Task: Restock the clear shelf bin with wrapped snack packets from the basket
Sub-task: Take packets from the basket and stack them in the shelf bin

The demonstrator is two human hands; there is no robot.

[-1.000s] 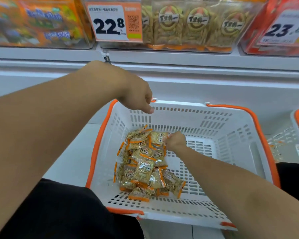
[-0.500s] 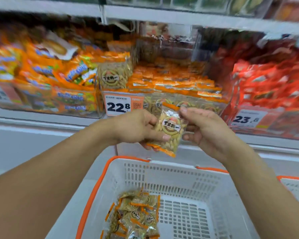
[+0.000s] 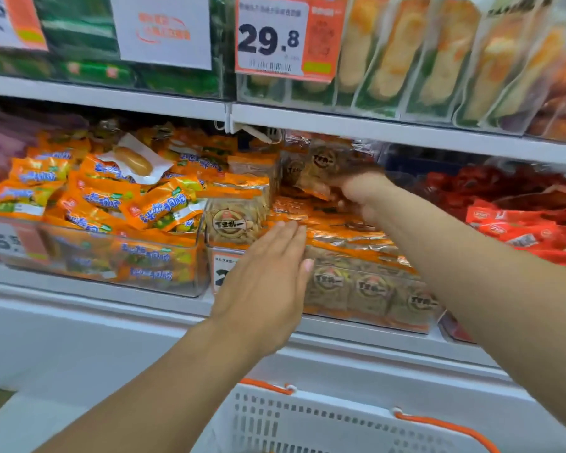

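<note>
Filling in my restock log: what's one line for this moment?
right hand holds snack packet over clear bin | left hand open, flat at bin front | basket below

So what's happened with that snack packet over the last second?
The right hand took a clear orange-edged snack packet out of the white basket with orange handles and has carried it up to the back of the clear shelf bin. The left hand, which briefly helped hold it, has let go and hovers open at the bin's front. The bin itself hasn't moved.
</note>
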